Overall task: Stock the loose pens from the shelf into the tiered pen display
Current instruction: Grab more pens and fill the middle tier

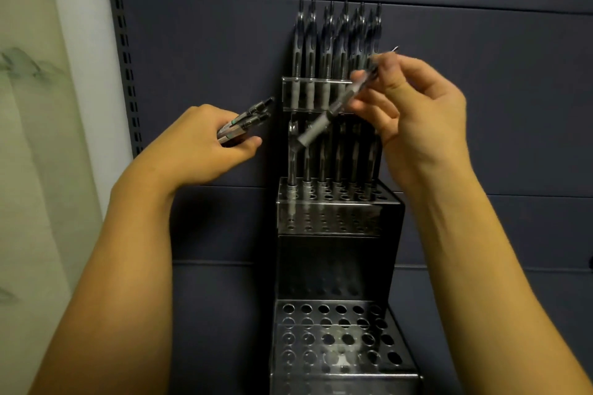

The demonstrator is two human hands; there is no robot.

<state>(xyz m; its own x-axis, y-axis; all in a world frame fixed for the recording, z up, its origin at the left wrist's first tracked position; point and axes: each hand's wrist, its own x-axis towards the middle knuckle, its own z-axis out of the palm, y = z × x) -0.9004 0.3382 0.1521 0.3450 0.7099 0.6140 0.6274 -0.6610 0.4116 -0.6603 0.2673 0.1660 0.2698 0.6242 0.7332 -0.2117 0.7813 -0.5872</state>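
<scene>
A clear tiered pen display [340, 215] stands against a dark panel wall. Its top tier [316, 94] and the back row of the middle tier hold several upright pens. The lowest tier [340, 340] shows open holes. My left hand [205, 141] grips a small bunch of pens [247, 122] to the left of the display, their ends pointing up and right. My right hand [414, 102] pinches a single pen [324, 125] held slanted in front of the display, its grey end low and left, its tip up and right.
The dark slatted back panel [224, 51] fills the view behind the display. A perforated upright rail [128, 73] runs down the left side, with a pale wall [35, 138] beyond it.
</scene>
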